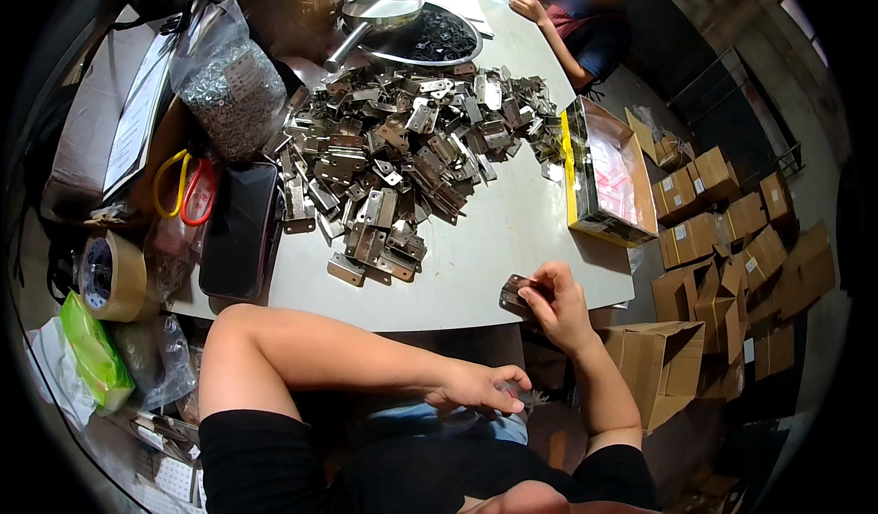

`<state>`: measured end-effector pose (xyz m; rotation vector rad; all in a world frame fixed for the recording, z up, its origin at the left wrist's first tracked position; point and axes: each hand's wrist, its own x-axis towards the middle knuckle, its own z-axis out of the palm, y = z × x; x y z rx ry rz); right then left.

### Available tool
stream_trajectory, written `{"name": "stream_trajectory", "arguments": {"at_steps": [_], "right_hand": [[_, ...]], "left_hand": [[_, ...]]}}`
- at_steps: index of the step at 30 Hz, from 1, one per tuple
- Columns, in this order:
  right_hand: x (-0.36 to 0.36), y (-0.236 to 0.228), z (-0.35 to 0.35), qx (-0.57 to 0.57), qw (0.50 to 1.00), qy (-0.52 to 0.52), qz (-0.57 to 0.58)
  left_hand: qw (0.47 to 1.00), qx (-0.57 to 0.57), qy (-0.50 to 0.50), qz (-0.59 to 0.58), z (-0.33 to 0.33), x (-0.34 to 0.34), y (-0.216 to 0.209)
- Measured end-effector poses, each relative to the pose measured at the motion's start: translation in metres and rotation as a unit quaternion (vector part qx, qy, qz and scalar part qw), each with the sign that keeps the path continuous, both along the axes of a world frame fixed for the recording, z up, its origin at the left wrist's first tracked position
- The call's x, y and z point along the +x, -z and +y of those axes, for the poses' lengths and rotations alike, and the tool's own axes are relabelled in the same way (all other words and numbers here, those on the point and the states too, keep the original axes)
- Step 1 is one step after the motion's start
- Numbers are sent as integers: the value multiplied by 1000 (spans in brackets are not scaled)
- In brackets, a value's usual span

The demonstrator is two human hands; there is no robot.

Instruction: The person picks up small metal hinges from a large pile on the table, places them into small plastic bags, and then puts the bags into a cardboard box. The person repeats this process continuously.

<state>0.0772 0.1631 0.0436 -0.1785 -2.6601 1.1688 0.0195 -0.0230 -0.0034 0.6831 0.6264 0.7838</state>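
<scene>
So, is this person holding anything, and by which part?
The right hand grips a metal bracket by its right end, between thumb and fingers. Whether the left hand holds anything cannot be told.
</scene>
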Motion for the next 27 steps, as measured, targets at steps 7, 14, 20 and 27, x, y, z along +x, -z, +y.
{"name": "stream_trajectory", "arguments": {"at_steps": [7, 14, 20, 27], "right_hand": [[-8, -13, -9, -10, 999, 18, -35], [-15, -19, -8, 91, 994, -13, -54], [-101, -17, 24, -209, 968, 111, -87], [-192, 5, 32, -58, 987, 113, -99]], "left_hand": [[999, -36, -29, 26, -1, -5, -15], [981, 6, -191, 45, 5, -3, -4], [950, 163, -247, 99, 15, -6, 9], [943, 222, -238, 73, 18, -13, 0]]}}
